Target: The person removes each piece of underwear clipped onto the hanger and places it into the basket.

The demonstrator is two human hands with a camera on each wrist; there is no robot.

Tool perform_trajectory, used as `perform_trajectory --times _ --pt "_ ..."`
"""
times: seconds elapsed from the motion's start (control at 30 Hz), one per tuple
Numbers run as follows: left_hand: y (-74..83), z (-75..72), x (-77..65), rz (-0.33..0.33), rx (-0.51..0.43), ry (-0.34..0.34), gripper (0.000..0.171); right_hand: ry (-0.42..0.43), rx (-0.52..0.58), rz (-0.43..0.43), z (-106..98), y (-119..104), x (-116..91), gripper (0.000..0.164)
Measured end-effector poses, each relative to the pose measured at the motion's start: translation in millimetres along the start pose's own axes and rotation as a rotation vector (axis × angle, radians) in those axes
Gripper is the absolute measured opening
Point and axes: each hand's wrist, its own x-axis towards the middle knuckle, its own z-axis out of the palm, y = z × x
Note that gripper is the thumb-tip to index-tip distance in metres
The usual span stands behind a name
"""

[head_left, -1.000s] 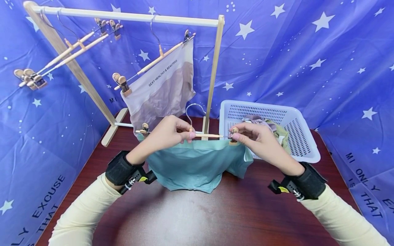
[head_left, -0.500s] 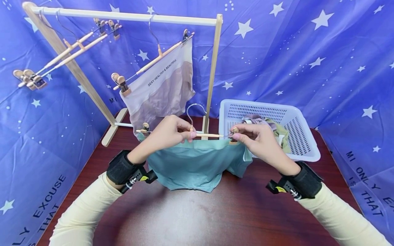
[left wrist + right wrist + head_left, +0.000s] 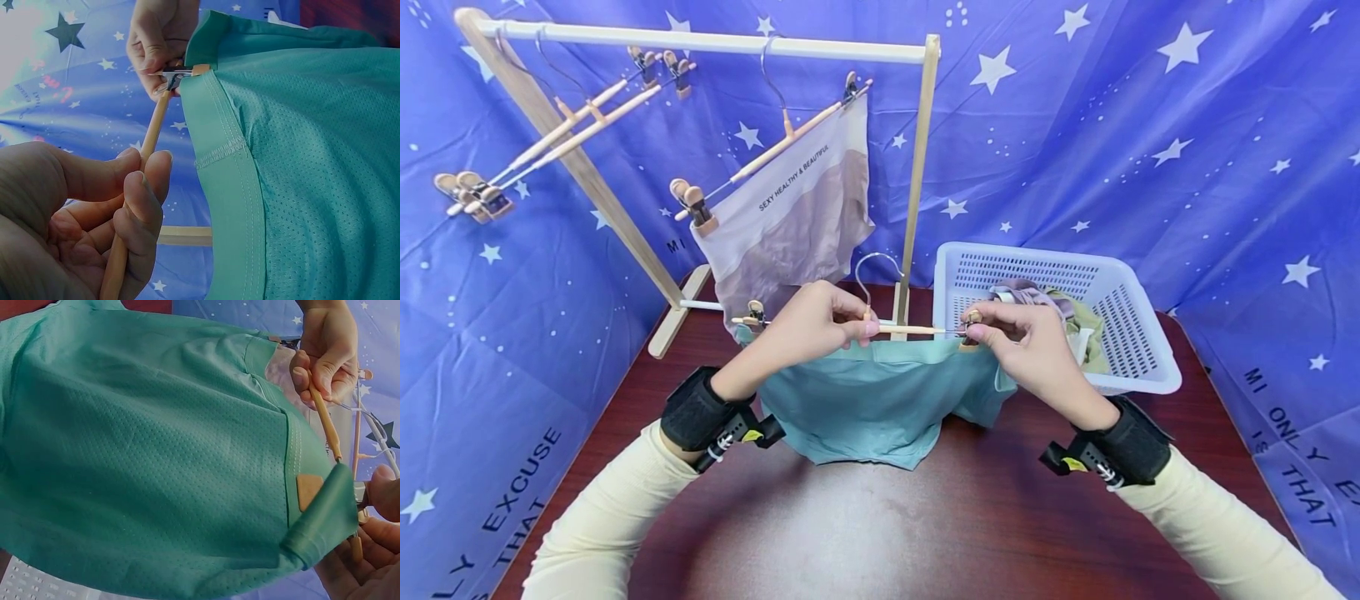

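Observation:
Teal underpants (image 3: 865, 400) hang by their waistband from a clip hanger (image 3: 917, 331), above the dark red table. My left hand (image 3: 820, 321) grips the hanger's bar near its metal hook; the left wrist view shows the thumb and fingers curled round the bar (image 3: 153, 128). My right hand (image 3: 1030, 337) pinches the clip (image 3: 972, 321) at the bar's right end. In the right wrist view that clip's tan pad (image 3: 309, 492) lies on the waistband, whose corner is folded over. The left clip (image 3: 752, 314) sits at the other end of the waistband.
A wooden rack (image 3: 715, 37) stands behind on the left. It bears bare clip hangers (image 3: 580, 125) and one hanger with pale mauve underpants (image 3: 797, 200). At the right, a white basket (image 3: 1138, 325) holds crumpled clothes (image 3: 1078, 325). A blue starry cloth surrounds the table (image 3: 1000, 517).
My right wrist and forearm have shifted slightly to the left, while the fingers stay on the clip. The left hand and the underpants look nearly unmoved.

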Motion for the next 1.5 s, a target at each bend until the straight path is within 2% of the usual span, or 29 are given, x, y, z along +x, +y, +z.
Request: perform_trajectory --times 0.13,0.47,0.87,1.23,1.5 --pt "0.4 0.3 0.0 -0.007 0.003 -0.006 0.016 0.005 -0.004 -0.012 0.8 -2.1 -1.6 0.012" --pt "0.1 1.1 0.6 0.007 0.039 -0.006 0.016 0.030 -0.060 -0.068 1.6 -29.4 -6.2 0.011" --pt "-1.8 2.9 0.7 -0.004 0.003 0.001 0.017 0.069 -0.073 -0.067 3.7 -27.8 -7.4 0.012" --pt "-2.4 3.7 1.9 -0.026 -0.029 0.001 0.017 0.047 -0.074 -0.067 3.2 -28.0 -6.9 0.010" --pt "-2.9 3.4 2.1 -0.015 -0.024 -0.006 0.017 0.046 -0.078 -0.060 2.5 -27.9 -7.0 0.010"
